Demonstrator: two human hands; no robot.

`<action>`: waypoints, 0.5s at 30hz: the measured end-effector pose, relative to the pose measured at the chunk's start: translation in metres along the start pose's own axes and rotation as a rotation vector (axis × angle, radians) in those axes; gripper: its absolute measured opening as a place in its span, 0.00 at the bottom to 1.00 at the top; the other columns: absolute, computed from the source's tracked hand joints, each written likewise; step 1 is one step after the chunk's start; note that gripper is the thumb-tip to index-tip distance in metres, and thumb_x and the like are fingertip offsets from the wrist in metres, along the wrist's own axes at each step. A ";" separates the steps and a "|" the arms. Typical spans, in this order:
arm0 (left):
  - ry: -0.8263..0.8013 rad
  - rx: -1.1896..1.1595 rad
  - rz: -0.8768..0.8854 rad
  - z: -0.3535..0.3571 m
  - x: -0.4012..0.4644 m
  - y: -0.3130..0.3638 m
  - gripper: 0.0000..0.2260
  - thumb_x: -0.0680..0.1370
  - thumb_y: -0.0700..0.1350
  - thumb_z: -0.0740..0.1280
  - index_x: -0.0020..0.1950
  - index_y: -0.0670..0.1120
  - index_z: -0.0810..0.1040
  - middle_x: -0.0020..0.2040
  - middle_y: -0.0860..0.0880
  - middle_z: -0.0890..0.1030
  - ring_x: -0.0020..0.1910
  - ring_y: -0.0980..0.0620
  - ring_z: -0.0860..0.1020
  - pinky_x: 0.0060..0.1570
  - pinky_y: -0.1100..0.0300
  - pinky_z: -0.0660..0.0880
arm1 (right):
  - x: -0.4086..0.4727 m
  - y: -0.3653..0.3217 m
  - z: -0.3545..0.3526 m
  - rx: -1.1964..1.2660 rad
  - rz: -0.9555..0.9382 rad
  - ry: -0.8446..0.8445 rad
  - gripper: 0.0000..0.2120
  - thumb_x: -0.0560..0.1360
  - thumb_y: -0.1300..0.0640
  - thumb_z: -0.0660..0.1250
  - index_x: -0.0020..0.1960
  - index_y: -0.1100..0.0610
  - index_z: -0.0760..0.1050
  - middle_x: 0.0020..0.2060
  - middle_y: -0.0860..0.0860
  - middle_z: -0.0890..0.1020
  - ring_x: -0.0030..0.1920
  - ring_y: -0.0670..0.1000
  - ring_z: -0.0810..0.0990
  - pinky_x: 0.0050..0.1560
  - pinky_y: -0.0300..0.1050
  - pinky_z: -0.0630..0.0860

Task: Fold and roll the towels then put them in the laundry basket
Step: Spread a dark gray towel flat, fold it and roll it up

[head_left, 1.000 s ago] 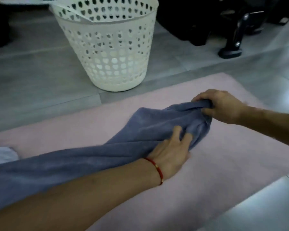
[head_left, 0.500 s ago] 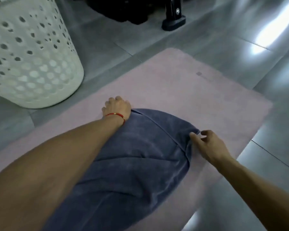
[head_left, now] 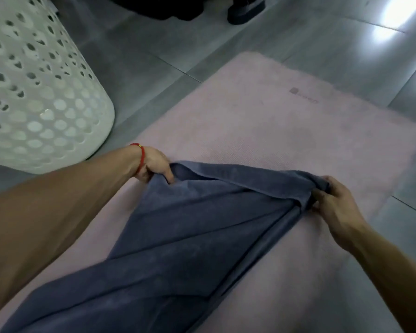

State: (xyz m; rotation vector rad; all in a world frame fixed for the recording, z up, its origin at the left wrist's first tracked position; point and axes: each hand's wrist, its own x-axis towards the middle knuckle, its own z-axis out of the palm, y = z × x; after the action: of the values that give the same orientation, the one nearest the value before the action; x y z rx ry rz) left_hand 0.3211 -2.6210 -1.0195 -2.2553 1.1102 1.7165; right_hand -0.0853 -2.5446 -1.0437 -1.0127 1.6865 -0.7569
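Towel point(head_left: 190, 236) far corners pinched by left grip point(head_left: 154, 167), right grip point(head_left: 334, 203); mat point(head_left: 286, 121) logo unreadable.

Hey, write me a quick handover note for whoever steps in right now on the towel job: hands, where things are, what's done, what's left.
Left hand: grips the far left corner of the blue towel.
Right hand: pinches the far right corner, which is bunched.
Towel: lies on the pink mat, far edge lifted between the hands, still creased, running back toward the person.
Laundry basket: stands on the floor left of the mat; its inside is not visible.
Done: the towel is held at both far corners.
Left: flatten, fold, roll, then put it in the basket.
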 end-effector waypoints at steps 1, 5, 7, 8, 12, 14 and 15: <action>0.117 0.000 0.175 0.001 -0.003 0.007 0.16 0.71 0.25 0.67 0.53 0.41 0.82 0.50 0.39 0.84 0.51 0.42 0.82 0.48 0.52 0.81 | 0.001 0.002 -0.005 0.002 -0.010 0.001 0.07 0.79 0.65 0.61 0.52 0.57 0.76 0.49 0.62 0.82 0.52 0.67 0.81 0.55 0.67 0.80; 0.585 -0.014 0.855 0.008 -0.007 0.023 0.14 0.70 0.31 0.66 0.48 0.46 0.83 0.48 0.47 0.84 0.50 0.52 0.81 0.54 0.60 0.76 | 0.002 0.011 -0.014 -0.093 -0.059 0.136 0.11 0.78 0.64 0.62 0.51 0.50 0.77 0.44 0.55 0.84 0.49 0.64 0.82 0.53 0.64 0.80; 0.546 0.228 0.847 0.016 0.000 0.020 0.19 0.68 0.35 0.68 0.58 0.46 0.84 0.56 0.47 0.83 0.57 0.51 0.80 0.63 0.60 0.74 | 0.000 0.013 -0.013 -0.250 -0.075 0.205 0.09 0.78 0.63 0.64 0.54 0.52 0.77 0.46 0.55 0.83 0.50 0.63 0.81 0.51 0.53 0.77; 0.481 0.316 0.761 0.021 0.002 0.016 0.23 0.67 0.37 0.69 0.63 0.46 0.82 0.60 0.47 0.82 0.60 0.50 0.80 0.65 0.59 0.73 | 0.000 0.016 -0.010 -0.348 -0.092 0.240 0.09 0.78 0.62 0.65 0.57 0.55 0.76 0.48 0.58 0.82 0.51 0.63 0.80 0.51 0.50 0.73; 0.380 -0.210 0.441 0.036 0.018 0.011 0.14 0.71 0.40 0.69 0.56 0.43 0.83 0.49 0.46 0.83 0.47 0.50 0.80 0.47 0.64 0.77 | -0.004 0.025 0.005 -0.498 -0.089 0.308 0.19 0.77 0.54 0.71 0.61 0.63 0.70 0.53 0.62 0.77 0.47 0.63 0.77 0.48 0.53 0.74; 0.489 -0.370 0.381 0.036 0.031 0.015 0.14 0.70 0.48 0.73 0.51 0.42 0.82 0.48 0.44 0.84 0.46 0.47 0.80 0.49 0.55 0.78 | -0.006 0.028 0.006 -0.485 -0.018 0.304 0.20 0.77 0.54 0.71 0.61 0.64 0.69 0.52 0.64 0.79 0.48 0.63 0.78 0.46 0.51 0.71; 0.533 -0.301 0.338 0.033 0.035 0.016 0.15 0.70 0.50 0.75 0.52 0.44 0.81 0.50 0.45 0.84 0.48 0.47 0.81 0.53 0.53 0.78 | -0.007 0.030 0.006 -0.498 -0.025 0.286 0.19 0.78 0.55 0.70 0.62 0.64 0.70 0.52 0.63 0.80 0.50 0.64 0.79 0.47 0.51 0.71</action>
State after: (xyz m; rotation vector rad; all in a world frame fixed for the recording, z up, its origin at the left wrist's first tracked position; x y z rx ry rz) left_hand 0.2891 -2.6339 -1.0567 -2.9763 1.4884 1.5000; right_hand -0.0863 -2.5244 -1.0678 -1.3109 2.1790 -0.5216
